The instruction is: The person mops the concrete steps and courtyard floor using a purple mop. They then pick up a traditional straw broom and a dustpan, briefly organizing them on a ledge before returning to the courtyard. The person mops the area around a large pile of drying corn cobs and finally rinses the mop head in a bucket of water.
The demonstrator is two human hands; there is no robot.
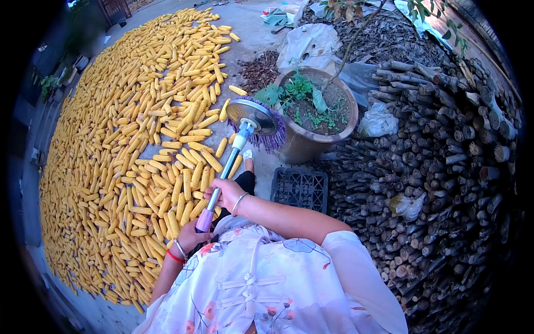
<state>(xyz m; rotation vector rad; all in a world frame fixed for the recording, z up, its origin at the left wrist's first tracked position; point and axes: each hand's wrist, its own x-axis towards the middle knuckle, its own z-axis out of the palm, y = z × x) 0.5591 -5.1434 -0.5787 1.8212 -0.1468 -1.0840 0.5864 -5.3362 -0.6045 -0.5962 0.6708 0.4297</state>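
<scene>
A spin mop slants up and away in front of my body, held by both hands. My right hand wraps the metal tube at mid-shaft. Lower down, my left hand is around the pink and black grip end of the handle. The mop's round metal disc faces up, with a purple fringe around its rim. That head is raised next to a large clay planter. Corn cobs, husked and yellow, lie spread just left of the shaft.
A black plastic crate stands right of my foot. Stacked cut branches fill the right side, with plastic bags on them. Green plants grow in the planter. Behind it lie plastic sheeting and a dark heap of dry leaves.
</scene>
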